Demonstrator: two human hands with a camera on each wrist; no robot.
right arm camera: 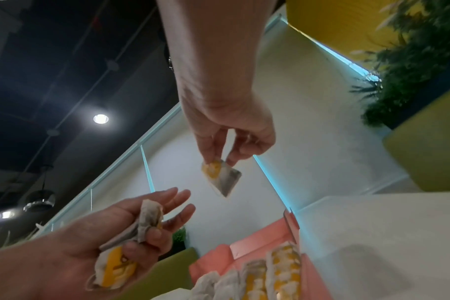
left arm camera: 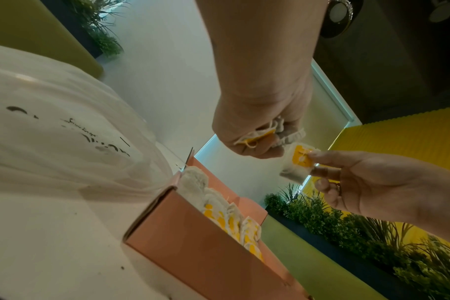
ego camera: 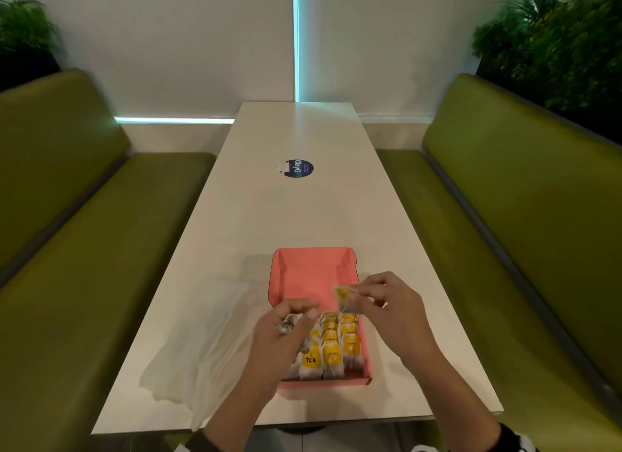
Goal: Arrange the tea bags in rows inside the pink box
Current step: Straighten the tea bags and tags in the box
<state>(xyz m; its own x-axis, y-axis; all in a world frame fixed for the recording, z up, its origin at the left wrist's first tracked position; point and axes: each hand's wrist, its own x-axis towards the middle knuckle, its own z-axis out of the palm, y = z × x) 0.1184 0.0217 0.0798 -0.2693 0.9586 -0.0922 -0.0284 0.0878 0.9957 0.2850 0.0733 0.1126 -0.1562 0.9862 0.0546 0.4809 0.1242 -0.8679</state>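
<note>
Partly hidden — left hand (ego camera: 286, 330) covers leftmost tea bags (ego camera: 331, 347).

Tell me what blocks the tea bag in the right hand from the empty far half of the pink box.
Nothing visible does. The right hand pinches the tea bag above the pink box, whose far floor is bare. The left hand, holding more bags, is over the filled near rows.

Café booth: green benches (ego camera: 101, 249), long table (ego camera: 303, 216) (planters (ego camera: 555, 48) behind).
</note>
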